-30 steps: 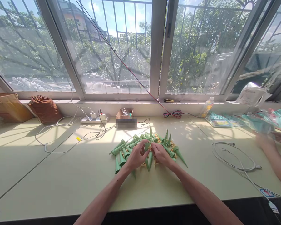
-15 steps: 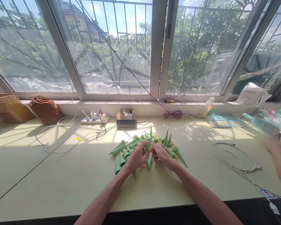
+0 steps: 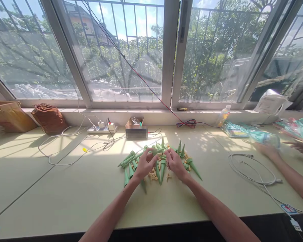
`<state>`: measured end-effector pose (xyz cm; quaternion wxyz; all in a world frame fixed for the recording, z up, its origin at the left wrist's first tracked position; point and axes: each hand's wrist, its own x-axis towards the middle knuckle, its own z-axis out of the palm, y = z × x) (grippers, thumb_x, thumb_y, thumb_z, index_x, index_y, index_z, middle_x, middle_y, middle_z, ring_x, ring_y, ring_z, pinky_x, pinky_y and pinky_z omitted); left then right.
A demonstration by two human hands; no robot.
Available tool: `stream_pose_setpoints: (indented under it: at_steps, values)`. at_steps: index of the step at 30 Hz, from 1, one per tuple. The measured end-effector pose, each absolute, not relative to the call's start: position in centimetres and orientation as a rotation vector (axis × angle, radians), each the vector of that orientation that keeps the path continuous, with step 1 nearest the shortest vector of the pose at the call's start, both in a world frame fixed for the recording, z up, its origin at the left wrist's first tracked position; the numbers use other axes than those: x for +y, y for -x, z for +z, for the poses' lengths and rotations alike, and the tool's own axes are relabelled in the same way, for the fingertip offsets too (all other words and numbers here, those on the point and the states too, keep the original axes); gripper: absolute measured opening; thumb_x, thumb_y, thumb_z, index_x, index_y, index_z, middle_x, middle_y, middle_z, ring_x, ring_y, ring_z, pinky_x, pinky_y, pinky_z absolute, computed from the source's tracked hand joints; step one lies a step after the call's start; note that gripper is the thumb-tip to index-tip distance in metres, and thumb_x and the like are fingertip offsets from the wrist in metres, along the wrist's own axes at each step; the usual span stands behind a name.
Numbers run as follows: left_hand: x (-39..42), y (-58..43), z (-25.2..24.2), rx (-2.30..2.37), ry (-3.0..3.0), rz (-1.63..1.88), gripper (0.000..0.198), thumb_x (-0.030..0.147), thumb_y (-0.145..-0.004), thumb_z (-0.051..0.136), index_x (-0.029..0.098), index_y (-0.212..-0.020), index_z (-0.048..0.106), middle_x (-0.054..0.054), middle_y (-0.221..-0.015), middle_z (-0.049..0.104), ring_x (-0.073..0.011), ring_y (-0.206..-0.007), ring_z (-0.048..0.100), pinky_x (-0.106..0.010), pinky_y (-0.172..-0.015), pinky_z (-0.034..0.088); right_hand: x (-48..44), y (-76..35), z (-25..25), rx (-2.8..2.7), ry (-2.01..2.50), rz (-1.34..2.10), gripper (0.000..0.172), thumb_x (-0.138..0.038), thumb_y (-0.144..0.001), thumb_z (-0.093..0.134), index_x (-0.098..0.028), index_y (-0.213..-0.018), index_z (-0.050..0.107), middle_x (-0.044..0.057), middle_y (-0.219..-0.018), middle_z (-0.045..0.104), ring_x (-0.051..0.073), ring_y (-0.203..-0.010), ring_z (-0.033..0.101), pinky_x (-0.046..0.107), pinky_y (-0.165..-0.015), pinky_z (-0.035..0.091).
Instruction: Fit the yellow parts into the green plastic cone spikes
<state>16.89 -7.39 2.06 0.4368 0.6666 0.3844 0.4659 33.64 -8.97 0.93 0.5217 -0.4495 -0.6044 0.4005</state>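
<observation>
My left hand point(image 3: 145, 164) is closed around a green plastic plant-watering spike point(image 3: 155, 152) with a cone shape, held above the pile. Close beside it, my right hand point(image 3: 175, 164) has its fingers pinched together near the spike's right end; what sits between them is too small to make out. Under and around both hands lie several more green spikes point(image 3: 162, 171), some standing tip up, others on their sides. Small tan plastic valve pieces point(image 3: 153, 176) are scattered among them, and a single tan piece point(image 3: 168, 177) lies just below my right hand.
A small cardboard box point(image 3: 136, 121) and a power strip point(image 3: 102, 127) stand behind the pile. Looped white cable point(image 3: 252, 181) lies to the right. Another person's hands point(image 3: 267, 150) handle a teal plastic-wrapped item there. A bottle point(image 3: 224, 116) stands by the sill.
My hands have shifted slightly apart, uncovering the tan pieces beneath them. The other person's hand has moved left with the teal item.
</observation>
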Motion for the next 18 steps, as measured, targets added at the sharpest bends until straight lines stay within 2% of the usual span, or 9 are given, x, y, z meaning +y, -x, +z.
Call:
stream_pose_setpoints:
  at_steps: [3,7,12,18]
  values:
    - [-7.1,-16.8,2.1,0.956,-1.493,1.168,0.039,0.052,-0.085,0.06,0.02,-0.105,0.049,0.002,-0.066,0.063,-0.0089,-0.039,0.05,-0.019,-0.036,0.039,-9.4,-33.5,1.1,-1.571,1.078,0.787,0.028,-0.048,-0.097,0.042,-0.022,-0.086,0.047,-0.007,-0.052,0.041,0.012,-0.041,0.038,0.024,-0.041,0.03]
    - [-6.9,-16.6,2.0,1.003,-1.412,1.236,0.036,0.053,-0.085,0.059,0.019,-0.095,0.051,0.005,-0.049,0.057,-0.0116,-0.038,0.051,-0.019,-0.035,0.038,-10.0,-33.1,1.3,-1.68,0.998,0.749,0.025,-0.043,-0.097,0.045,-0.02,-0.105,0.047,-0.004,-0.061,0.052,0.011,-0.046,0.045,0.022,-0.046,0.034]
    - [-7.0,-16.6,2.1,0.994,-1.388,1.268,0.036,0.054,-0.086,0.057,0.019,-0.089,0.05,0.0,-0.066,0.068,-0.0116,-0.039,0.055,-0.021,-0.036,0.042,-10.1,-33.0,0.9,-1.792,0.941,0.704,0.035,-0.042,-0.092,0.055,-0.019,-0.117,0.044,-0.004,-0.069,0.055,0.01,-0.049,0.045,0.021,-0.047,0.034]
    - [-6.9,-16.6,2.0,1.005,-1.426,1.251,0.037,0.056,-0.086,0.057,0.019,-0.086,0.051,0.0,-0.062,0.068,-0.012,-0.038,0.055,-0.021,-0.034,0.041,-10.0,-32.9,0.8,-1.753,0.96,0.628,0.024,-0.04,-0.094,0.051,-0.02,-0.108,0.051,-0.003,-0.07,0.053,0.01,-0.05,0.042,0.022,-0.047,0.034]
